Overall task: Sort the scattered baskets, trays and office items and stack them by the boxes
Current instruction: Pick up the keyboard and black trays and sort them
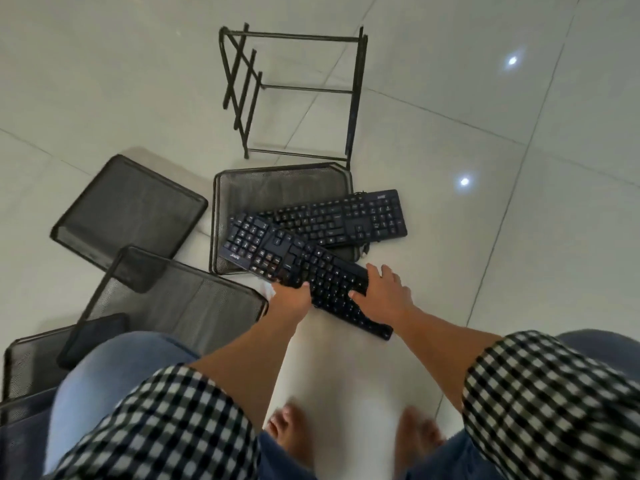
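I judge the keyboard step is in hand: my left hand [289, 299] and right hand [382, 294] both clamp the near keyboard [311, 275], tilted off the mesh tray [221, 209] rim over 1 other – next, lift clear.

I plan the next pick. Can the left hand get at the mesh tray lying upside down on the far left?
Probably yes, after it lets go: the left hand now grips the near keyboard, and nothing lies on the upside-down tray.
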`<state>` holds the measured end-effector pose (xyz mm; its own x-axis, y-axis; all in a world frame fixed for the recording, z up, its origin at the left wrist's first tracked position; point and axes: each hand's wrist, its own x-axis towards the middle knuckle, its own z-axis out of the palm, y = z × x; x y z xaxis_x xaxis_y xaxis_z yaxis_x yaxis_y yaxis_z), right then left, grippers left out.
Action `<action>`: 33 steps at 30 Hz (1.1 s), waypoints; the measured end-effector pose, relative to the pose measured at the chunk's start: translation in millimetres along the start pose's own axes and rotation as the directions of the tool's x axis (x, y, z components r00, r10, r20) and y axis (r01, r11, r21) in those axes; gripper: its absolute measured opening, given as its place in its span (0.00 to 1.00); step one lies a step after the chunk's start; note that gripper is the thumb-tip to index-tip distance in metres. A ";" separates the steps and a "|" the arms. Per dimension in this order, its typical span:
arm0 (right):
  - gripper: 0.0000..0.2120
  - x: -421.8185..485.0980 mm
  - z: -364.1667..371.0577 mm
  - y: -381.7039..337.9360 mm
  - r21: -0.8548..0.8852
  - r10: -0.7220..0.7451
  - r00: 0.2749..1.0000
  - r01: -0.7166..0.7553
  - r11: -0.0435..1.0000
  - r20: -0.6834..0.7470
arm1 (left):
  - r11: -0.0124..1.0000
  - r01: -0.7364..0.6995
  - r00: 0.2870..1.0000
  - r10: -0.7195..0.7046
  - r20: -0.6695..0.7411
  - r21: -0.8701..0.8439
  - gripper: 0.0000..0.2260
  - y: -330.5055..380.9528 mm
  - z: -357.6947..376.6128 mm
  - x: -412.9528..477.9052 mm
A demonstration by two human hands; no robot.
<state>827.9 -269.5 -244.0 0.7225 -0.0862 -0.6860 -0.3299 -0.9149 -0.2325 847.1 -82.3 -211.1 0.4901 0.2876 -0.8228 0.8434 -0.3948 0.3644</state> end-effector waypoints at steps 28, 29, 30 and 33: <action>0.28 -117.7 -103.6 -0.1 0.235 0.032 0.965 0.032 0.971 -0.262 | 0.745 0.154 0.961 0.039 0.273 -0.649 0.08 45.2 -43.3 -119.6; 0.28 -141.5 -122.8 -3.5 0.242 0.042 0.961 0.027 0.970 -0.275 | 0.751 0.152 0.959 0.047 0.281 -0.643 0.08 55.6 -53.8 -145.0; 0.27 -166.5 -142.8 -6.5 0.251 0.057 0.957 0.018 0.968 -0.285 | 0.758 0.147 0.955 0.058 0.289 -0.636 0.08 66.6 -64.2 -171.3; 0.26 -243.2 -201.9 -13.3 0.306 0.115 0.941 -0.013 0.952 -0.319 | 0.775 0.132 0.941 0.098 0.324 -0.618 0.09 100.1 -94.7 -255.3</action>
<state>779.2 -316.0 65.1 0.8355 -0.3126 -0.4519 -0.5093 -0.7493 -0.4233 827.2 -112.5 76.7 0.4727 -0.0507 -0.8798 0.8542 0.2716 0.4434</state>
